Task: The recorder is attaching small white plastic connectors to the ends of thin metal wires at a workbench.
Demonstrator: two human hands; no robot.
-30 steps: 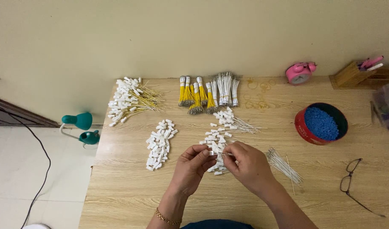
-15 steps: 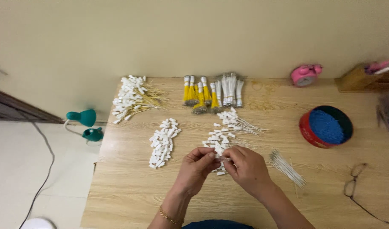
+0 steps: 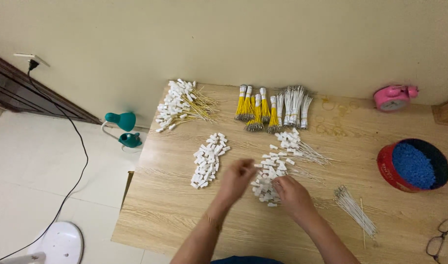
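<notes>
A: White tagged wires (image 3: pixel 267 182) lie in a loose heap at the middle of the counter (image 3: pixel 165 215), toward its near edge. Your right hand (image 3: pixel 293 194) rests on the heap's right side; your left hand (image 3: pixel 237 177) is just beside its left side, motion-blurred.

B: Finger state?

A: Right fingers curl down into the heap, apparently pinched on a piece, but I cannot tell which one. Left fingers: blurred, so I cannot tell whether they are apart or together.

B: Which hand is nearer, and how does the heap run?

A: Your right hand is touching it; the left is a shade off. The heap's long axis runs from the near edge toward the far edge, tilting right. Single pieces lie every way; no common pointing.

B: Neighbours?

A: Second white pile (image 3: pixel 208 159) left of your left hand; loose bare wires (image 3: pixel 356 211) right of your right hand; yellow and white bundles (image 3: pixel 273 108) at the far edge; red tin of blue beads (image 3: pixel 413 165) by the right edge.
</notes>
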